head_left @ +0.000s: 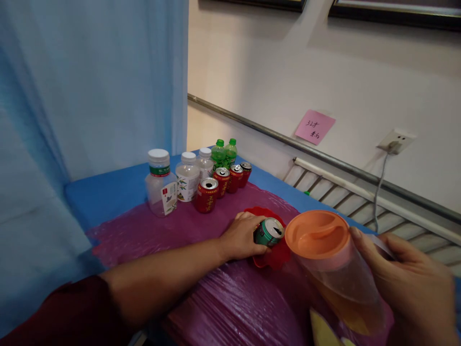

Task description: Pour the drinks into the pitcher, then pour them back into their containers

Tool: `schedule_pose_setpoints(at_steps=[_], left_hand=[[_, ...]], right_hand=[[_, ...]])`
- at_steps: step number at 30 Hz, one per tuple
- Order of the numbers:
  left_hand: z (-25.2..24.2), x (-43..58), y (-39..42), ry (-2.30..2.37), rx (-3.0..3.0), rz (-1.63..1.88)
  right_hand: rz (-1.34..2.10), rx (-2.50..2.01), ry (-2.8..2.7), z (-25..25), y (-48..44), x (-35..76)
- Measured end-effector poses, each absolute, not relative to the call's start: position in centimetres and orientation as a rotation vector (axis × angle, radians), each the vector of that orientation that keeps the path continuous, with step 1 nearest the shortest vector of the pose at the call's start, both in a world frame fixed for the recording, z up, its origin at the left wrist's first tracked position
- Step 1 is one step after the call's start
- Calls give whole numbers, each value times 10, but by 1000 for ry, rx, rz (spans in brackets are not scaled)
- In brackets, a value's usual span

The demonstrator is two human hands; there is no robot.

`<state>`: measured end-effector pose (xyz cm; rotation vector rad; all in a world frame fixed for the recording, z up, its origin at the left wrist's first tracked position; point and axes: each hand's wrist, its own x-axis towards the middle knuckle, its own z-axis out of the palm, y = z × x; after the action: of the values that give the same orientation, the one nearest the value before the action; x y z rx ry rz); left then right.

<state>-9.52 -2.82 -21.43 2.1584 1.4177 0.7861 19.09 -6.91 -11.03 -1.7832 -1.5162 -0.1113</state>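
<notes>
My left hand [240, 236] is closed around a green drink can [269, 232], which leans tilted over a red flower-shaped coaster [272, 256] on the purple-covered table [201, 230]. My right hand [403, 278] grips a clear plastic pitcher [342, 278] by its handle side. The pitcher has an orange lid [317, 234] and holds amber liquid in its lower part. It is tilted toward the can, just right of the coaster.
At the back left stand clear bottles with white caps [161, 182], two green bottles [223, 153] and a row of red cans [223, 181]. A blue curtain [90, 81] hangs left. A wall with a pink note [314, 126] and socket is behind.
</notes>
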Motion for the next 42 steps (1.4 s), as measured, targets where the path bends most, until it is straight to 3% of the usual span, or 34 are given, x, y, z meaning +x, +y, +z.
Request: schedule_pose_setpoints(at_steps=[42], left_hand=[[-214, -94, -29, 1407, 2163, 802]], right_hand=[[-83, -1765, -1497, -115, -70, 190]])
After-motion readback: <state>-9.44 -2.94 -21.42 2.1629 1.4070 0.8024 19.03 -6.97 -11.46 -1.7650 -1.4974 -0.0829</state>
